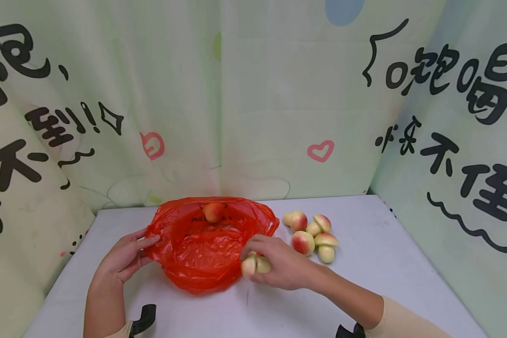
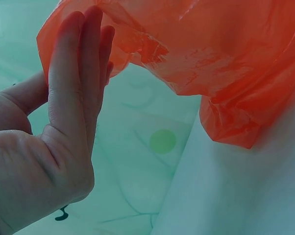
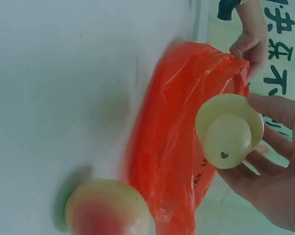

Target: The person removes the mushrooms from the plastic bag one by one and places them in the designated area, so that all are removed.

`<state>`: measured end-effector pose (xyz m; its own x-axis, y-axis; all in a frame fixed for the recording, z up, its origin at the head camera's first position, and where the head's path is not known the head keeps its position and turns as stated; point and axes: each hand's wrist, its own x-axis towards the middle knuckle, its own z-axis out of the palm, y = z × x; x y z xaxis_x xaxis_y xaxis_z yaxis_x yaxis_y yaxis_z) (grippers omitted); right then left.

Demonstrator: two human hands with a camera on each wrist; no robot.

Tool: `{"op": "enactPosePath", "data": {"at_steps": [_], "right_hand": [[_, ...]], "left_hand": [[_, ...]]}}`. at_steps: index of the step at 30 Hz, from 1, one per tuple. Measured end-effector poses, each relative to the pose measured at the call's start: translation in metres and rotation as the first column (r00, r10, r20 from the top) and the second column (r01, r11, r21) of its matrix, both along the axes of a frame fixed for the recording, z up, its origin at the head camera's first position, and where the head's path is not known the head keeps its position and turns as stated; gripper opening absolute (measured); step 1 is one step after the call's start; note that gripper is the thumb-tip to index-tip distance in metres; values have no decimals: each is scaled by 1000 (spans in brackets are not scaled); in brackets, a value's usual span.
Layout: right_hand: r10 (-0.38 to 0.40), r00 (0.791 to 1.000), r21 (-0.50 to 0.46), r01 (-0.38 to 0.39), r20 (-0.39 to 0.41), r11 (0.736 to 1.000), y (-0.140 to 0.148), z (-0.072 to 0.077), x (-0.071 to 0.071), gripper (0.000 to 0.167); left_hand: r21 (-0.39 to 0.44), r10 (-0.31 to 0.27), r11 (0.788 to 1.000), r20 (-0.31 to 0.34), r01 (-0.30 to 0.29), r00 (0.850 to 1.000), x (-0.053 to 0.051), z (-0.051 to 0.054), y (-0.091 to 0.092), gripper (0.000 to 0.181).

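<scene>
A red plastic bag [image 1: 203, 263] stands on the table with its mouth spread wide. My left hand [image 1: 126, 253] pinches the bag's left rim between thumb and fingers; in the left wrist view the fingers [image 2: 66, 83] lie long against the film. Inside the bag, near its back wall, lies a round orange-red thing [image 1: 213, 212]. My right hand [image 1: 279, 263] grips a pale mushroom [image 3: 229, 132] in front of the bag's right side. The right wrist view shows its stem end, with thumb and fingers around the cap.
Right of the bag lie several red-and-cream mushrooms [image 1: 326, 246] in a cluster, among them a rounded one [image 1: 303, 242]. They rest on a white-covered table [image 1: 388, 281]. Printed curtains [image 1: 279, 94] hang behind and at both sides.
</scene>
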<state>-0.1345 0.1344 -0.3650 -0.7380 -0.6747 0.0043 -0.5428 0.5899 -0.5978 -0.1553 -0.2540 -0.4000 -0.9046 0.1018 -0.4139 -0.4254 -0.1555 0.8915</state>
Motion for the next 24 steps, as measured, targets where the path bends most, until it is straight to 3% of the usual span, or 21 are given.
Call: {"op": "enactPosePath", "data": {"at_steps": [18, 24], "right_hand": [[-3, 1000, 29, 3, -20, 1000, 21, -31, 5, 27], [-19, 1000, 60, 18, 13, 998, 26, -40, 4, 27]], "left_hand": [[-3, 10, 1000, 7, -10, 1000, -1, -2, 1, 81], [-6, 9, 1000, 9, -9, 1000, -1, -2, 1, 80]]}}
